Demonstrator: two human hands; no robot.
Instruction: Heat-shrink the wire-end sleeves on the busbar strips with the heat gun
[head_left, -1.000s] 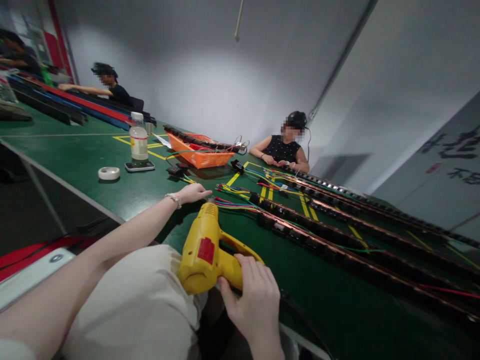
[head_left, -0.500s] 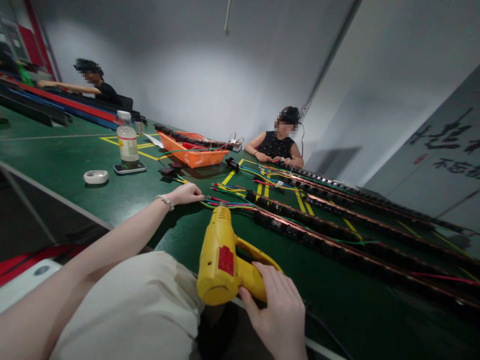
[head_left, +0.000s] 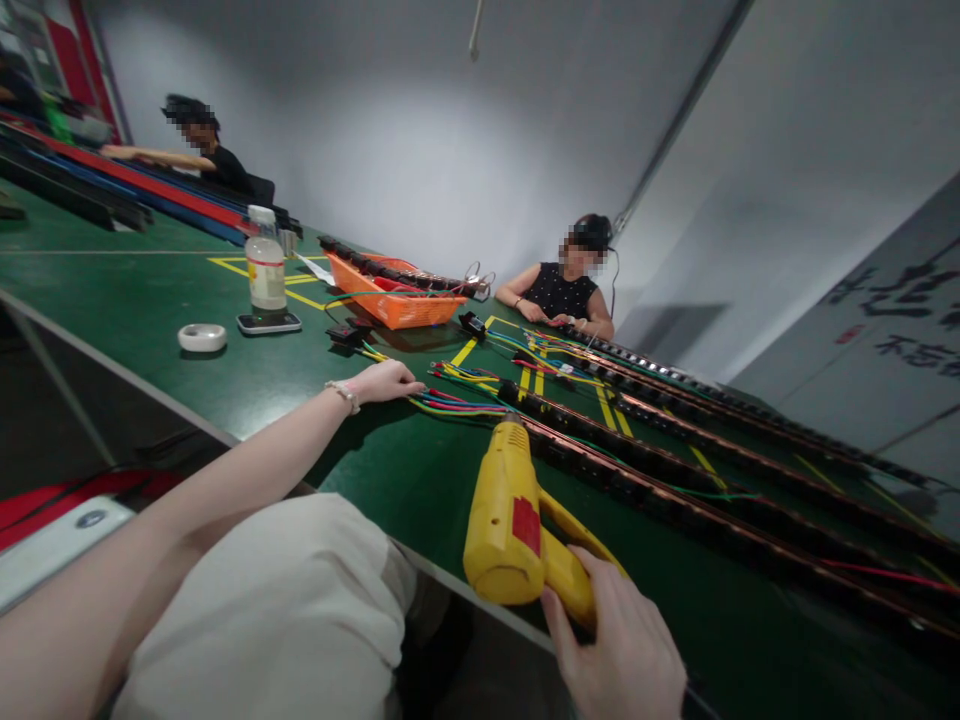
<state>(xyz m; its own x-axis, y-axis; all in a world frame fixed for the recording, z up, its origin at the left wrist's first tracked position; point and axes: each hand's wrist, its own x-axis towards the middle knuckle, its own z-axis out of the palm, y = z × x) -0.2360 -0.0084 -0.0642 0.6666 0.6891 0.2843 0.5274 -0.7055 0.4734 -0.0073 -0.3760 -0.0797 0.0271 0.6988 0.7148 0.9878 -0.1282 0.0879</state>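
My right hand is wrapped round the handle of a yellow heat gun. Its nozzle points away from me, over the place where a bundle of coloured wires meets a long black and copper busbar strip. At the wires' left end, my left hand is closed on them just above the green table; the fingertips are partly hidden. A black connector with yellow and green leads lies just beyond that hand.
An orange basket holding similar strips stands further back. A bottle rests on a phone, beside a white oval case. More strips stretch to the right. Co-workers sit across the table and at far left.
The heat gun has moved right along the wires, from near my left hand to the strip's end. My left hand stays on the wires. The view has shifted slightly.
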